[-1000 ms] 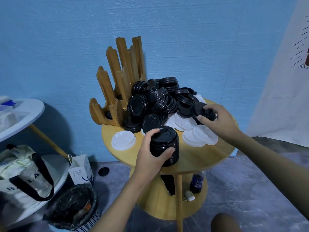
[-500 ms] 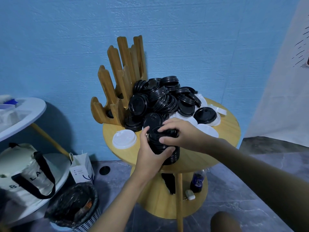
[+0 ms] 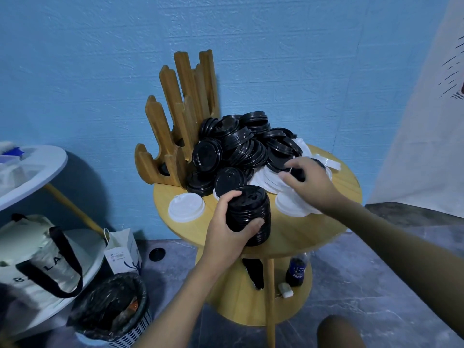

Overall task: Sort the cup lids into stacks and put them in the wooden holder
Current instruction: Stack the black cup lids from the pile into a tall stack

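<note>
Our left hand (image 3: pixel 226 229) grips a stack (image 3: pixel 253 209) of black lids, thumb on the near side and fingers curled round the far side. The stack stands upright on the worktop (image 3: pixel 301 237), near its front edge. Our right hand (image 3: pixel 308 184) reaches to the right side of the pile (image 3: pixel 241 146), where its thumb and curled fingers close on a black lid (image 3: pixel 298 173). The hand hides most of that lid.

The pile is a loose heap of black lids, many tilted or on edge, filling the back half of the round wooden worktop. White lids (image 3: pixel 268 179) lie spread beneath its right and front edges, partly under our right wrist. One white lid (image 3: pixel 186 205) lies flat by itself, left of the stack and apart from it. The holder (image 3: pixel 175 121) stands at the back left of the worktop, touching the pile, its tall uprights rising against the blue wall (image 3: pixel 276 59). Something dark sits low between its uprights. We cannot tell what it is.

A bottle (image 3: pixel 296 270) and a small pale block (image 3: pixel 285 290) rest on the shelf (image 3: pixel 238 297) under the worktop. On the floor to the left are a bin (image 3: pixel 113 310) lined with a black bag, a paper bag (image 3: pixel 123 249), and a round black lid-like disc (image 3: pixel 157 254). A tote (image 3: pixel 32 252) sits on the lower tier of a white table (image 3: pixel 32 167) at far left.
</note>
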